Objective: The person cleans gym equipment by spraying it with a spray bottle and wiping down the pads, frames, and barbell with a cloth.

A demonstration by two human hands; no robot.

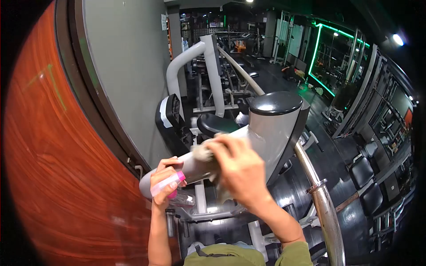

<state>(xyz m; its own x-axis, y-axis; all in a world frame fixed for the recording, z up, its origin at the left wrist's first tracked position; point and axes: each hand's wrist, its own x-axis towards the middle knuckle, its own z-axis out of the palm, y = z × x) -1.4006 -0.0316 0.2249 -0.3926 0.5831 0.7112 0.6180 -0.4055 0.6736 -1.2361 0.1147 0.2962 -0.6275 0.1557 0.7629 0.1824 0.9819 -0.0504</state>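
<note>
My left hand point(160, 179) is wrapped around a small clear spray bottle point(183, 199) with pink parts, beside the left end of a thick light-grey machine tube point(191, 167). Gripped in my right hand point(243, 172) is a pale cloth point(204, 153), pressed against the same tube farther along. Motion blurs the right hand and the cloth a little, and part of the cloth hangs below the fingers. The tube runs into a broad grey column point(270, 139) topped by a shiny black cap point(276, 103).
A reddish wood panel point(57, 155) and a grey wall point(120, 53) rise close on the left. A metal bar point(326, 213) slants down at the right. Black padded seats point(361, 173) and gym machines stand beyond, with a green-lit mirror point(333, 57) at the back.
</note>
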